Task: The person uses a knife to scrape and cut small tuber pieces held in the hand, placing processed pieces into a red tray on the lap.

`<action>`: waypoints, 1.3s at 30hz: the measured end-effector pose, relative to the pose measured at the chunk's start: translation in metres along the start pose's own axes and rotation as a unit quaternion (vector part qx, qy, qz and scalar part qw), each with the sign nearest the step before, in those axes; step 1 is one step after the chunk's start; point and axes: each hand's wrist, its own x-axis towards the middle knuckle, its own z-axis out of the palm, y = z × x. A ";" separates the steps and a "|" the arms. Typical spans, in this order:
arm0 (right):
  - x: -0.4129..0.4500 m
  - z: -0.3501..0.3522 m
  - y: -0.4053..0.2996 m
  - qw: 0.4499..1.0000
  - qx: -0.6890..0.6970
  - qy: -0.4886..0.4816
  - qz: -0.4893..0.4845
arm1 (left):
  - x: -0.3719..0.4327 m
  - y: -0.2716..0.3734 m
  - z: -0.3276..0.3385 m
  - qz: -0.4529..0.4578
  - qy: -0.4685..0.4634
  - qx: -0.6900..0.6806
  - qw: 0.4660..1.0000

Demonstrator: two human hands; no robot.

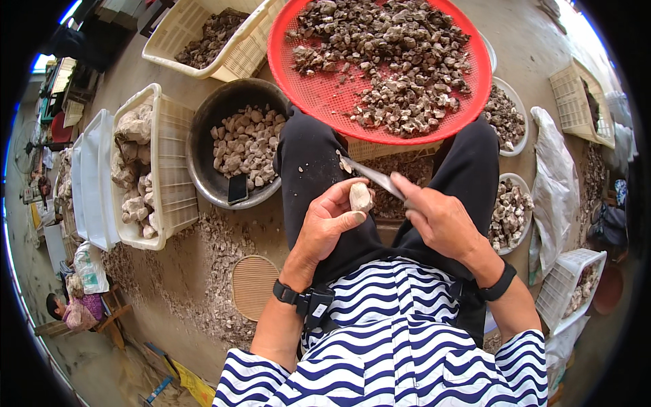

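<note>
My left hand (330,216) holds a pale, pared lump (360,198), perhaps a root or tuber, between thumb and fingers above my lap. Gripped in my right hand (440,219) is a knife (376,178), its blade pointing up and left, just above the lump. Thin pale shavings (345,164) lie on my dark trouser leg at the blade's tip. Beyond my hands, a round red mesh tray (325,96) rests across my knees with many small brown and whitish chunks (402,66) on it. Between my legs, a container of dark scraps is partly hidden.
On the left stand a metal basin (201,168) with pale lumps and a phone (238,189), and a cream crate (160,178) of larger lumps. Bowls (526,198) of chunks and a plastic sack (552,188) are at right. Scraps litter the floor. Another person (84,310) is far left.
</note>
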 end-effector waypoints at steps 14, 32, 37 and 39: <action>-0.010 0.001 -0.006 0.996 0.039 -0.071 -0.050 | 0.000 0.003 0.002 0.024 -0.015 -0.079 0.996; -0.030 -0.004 0.000 0.996 0.051 -0.076 -0.011 | 0.003 -0.006 0.008 0.101 0.048 -0.013 0.994; -0.033 -0.005 0.002 0.989 0.105 -0.106 0.011 | 0.005 -0.010 0.012 0.117 0.074 -0.004 0.990; -0.033 -0.006 0.001 0.977 0.171 -0.124 0.031 | 0.006 -0.012 0.013 0.124 0.078 0.008 0.989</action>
